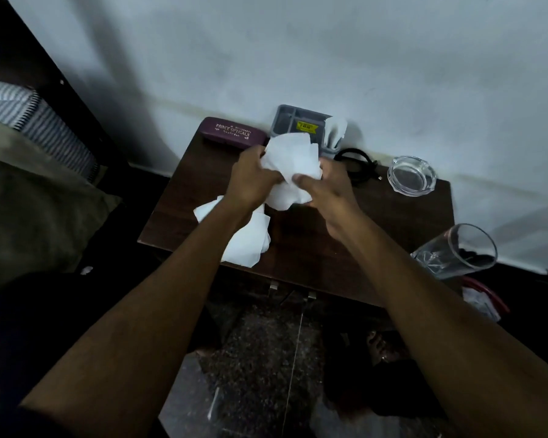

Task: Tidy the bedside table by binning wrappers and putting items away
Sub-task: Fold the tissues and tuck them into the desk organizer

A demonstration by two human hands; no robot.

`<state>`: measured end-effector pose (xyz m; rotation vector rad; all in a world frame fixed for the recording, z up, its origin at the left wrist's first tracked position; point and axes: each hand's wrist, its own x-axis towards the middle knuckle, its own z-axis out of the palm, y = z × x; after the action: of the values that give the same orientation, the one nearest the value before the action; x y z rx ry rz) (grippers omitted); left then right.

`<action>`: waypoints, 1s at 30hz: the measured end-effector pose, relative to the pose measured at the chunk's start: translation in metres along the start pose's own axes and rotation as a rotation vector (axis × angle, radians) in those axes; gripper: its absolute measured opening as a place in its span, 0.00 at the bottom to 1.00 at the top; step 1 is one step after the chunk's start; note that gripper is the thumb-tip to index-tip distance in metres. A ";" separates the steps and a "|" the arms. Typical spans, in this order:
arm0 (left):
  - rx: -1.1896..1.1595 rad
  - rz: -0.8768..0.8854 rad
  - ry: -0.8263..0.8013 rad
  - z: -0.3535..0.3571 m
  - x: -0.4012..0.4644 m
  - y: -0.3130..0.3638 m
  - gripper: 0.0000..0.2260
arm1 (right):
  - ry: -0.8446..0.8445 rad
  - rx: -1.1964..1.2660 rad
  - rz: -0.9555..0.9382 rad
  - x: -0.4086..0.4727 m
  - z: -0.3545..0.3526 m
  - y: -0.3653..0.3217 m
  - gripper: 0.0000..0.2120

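Observation:
Above the dark wooden bedside table (377, 229), both my hands hold one crumpled white tissue (293, 162). My left hand (250, 181) grips its left side and my right hand (326, 191) pinches its lower right side. Under my left wrist a second white tissue (247, 245) lies on the table near the front edge. A maroon glasses case (231, 134) sits at the back left. Beside it stands a grey organiser tray (301, 121) with a white tissue (336, 131) sticking out of its right side.
A black cable (358, 159) lies behind my right hand. A glass ashtray (412, 175) sits at the back right, and a drinking glass (456, 251) stands at the right edge. A red bin (494, 298) with white waste is on the floor, right. The bed (29, 191) is left.

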<state>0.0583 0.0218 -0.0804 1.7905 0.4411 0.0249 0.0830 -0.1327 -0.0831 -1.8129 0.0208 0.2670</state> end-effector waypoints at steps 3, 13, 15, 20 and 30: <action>-0.112 -0.044 -0.029 -0.011 0.011 0.017 0.16 | -0.016 0.064 -0.112 0.017 -0.006 -0.020 0.19; -0.591 -0.170 -0.162 -0.034 0.061 0.059 0.08 | 0.054 -0.363 -0.233 0.081 -0.013 -0.102 0.18; -0.520 -0.136 -0.143 -0.035 0.070 0.060 0.07 | 0.031 -0.359 -0.173 0.096 -0.017 -0.109 0.13; -0.233 -0.093 -0.002 -0.032 0.075 0.059 0.09 | -0.081 -0.438 -0.100 0.118 -0.021 -0.109 0.25; 0.382 0.339 -0.014 -0.023 0.074 0.046 0.20 | -0.014 -0.836 -0.389 0.120 0.000 -0.107 0.14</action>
<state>0.1346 0.0574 -0.0467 2.2248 0.1300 0.1746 0.2158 -0.0898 -0.0046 -2.5842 -0.5174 -0.0043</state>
